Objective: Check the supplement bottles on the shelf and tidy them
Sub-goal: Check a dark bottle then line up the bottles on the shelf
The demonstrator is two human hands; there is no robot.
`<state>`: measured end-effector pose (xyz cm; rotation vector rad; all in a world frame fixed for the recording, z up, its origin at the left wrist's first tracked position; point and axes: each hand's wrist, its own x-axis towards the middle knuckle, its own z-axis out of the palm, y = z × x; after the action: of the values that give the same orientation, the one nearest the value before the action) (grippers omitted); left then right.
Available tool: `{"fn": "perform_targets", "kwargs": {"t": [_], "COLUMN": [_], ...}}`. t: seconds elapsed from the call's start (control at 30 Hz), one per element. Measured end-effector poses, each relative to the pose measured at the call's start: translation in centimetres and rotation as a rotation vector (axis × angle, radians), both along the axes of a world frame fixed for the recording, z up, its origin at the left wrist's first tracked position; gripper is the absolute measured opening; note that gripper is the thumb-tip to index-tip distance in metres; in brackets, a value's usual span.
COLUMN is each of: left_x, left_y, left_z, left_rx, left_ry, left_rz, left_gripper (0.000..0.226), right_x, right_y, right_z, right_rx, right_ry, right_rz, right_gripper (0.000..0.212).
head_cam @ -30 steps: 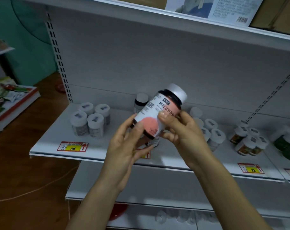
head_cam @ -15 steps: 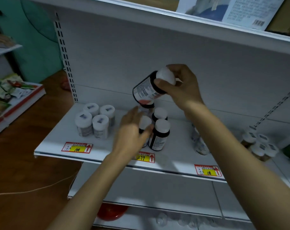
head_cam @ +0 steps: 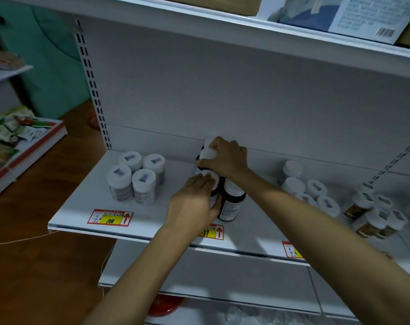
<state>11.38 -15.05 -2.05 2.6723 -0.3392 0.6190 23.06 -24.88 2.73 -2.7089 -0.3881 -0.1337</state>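
Mostly cylindrical, white-capped dark bottles (head_cam: 231, 206)

one view only: a wide-angle camera worn on the person's head. it stands close before the shelf (head_cam: 152, 221) and above its front edge, facing forward and down. both forearms run up from the bottom of the frame to the left hand (head_cam: 192, 202) and right hand (head_cam: 225, 158), which meet at the dark bottles (head_cam: 232, 202) in mid-picture. the back panel (head_cam: 222, 90) fills the middle and the upper shelf (head_cam: 222, 26) slants across the top. the wooden floor (head_cam: 35, 254) and a second rack (head_cam: 23, 146) show at left.
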Motion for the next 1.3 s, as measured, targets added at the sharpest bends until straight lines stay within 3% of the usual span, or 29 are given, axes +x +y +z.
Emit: {"fn": "perform_targets", "kwargs": {"t": [0.2, 0.37, 0.53, 0.63, 0.77, 0.9, 1.0, 1.07, 1.17, 1.23, 1.3], "left_x": [0.0, -0.1, 0.0, -0.1, -0.1, 0.2, 1.2, 1.4, -0.4, -2.3, -4.5], "left_y": [0.2, 0.0, 0.2, 0.2, 0.0, 0.0, 0.3, 1.0, 1.2, 0.5, -0.6], "left_z": [0.3, 0.3, 0.4, 0.6, 1.0, 1.8, 3.2, 4.0, 6.6, 8.1, 8.5], "left_rx": [-0.017, -0.033, -0.007, 0.006, 0.046, 0.078, 0.064, -0.224, -0.876, -1.402, -1.653], "left_ry": [0.041, 0.019, 0.029, 0.015, -0.015, 0.058, 0.158, 0.218, -0.039, 0.155, 0.358], "left_rz": [-0.003, 0.015, 0.0, 0.005, 0.005, 0.005, 0.052, 0.025, 0.07, -0.097, -0.297], "left_gripper": [0.051, 0.05, 0.052, 0.054, 0.053, 0.047, 0.03, 0.033, 0.021, 0.023, 0.046], "right_x": [1.3, 3.2, 5.8, 6.2, 5.3, 2.8, 0.1, -2.3, -6.8, -9.8, -11.9], "right_y": [0.6, 0.5, 1.1, 1.4, 1.0, -0.2, -1.7, -2.7, -4.2, -4.8, -5.3], "right_z": [-0.4, 0.8, -0.2, -0.6, 0.1, 3.7, 7.0, 9.3, 11.6, 12.1, 11.8], "right_rx": [-0.28, 0.058, -0.01, 0.047, 0.139, 0.209, 0.468, 0.743, 0.969, 1.027, 1.06], "right_ry": [0.041, -0.077, 0.141, 0.154, 0.016, -0.271, -0.407, -0.41, -0.306, -0.241, -0.206], "right_rz": [0.001, -0.088, -0.205, -0.2, -0.152, -0.07, 0.036, 0.096, 0.143, 0.175, 0.179], "right_gripper": [0.065, 0.061, 0.058, 0.049, 0.042, 0.043, 0.035, 0.022, 0.007, 0.006, 0.01]}}
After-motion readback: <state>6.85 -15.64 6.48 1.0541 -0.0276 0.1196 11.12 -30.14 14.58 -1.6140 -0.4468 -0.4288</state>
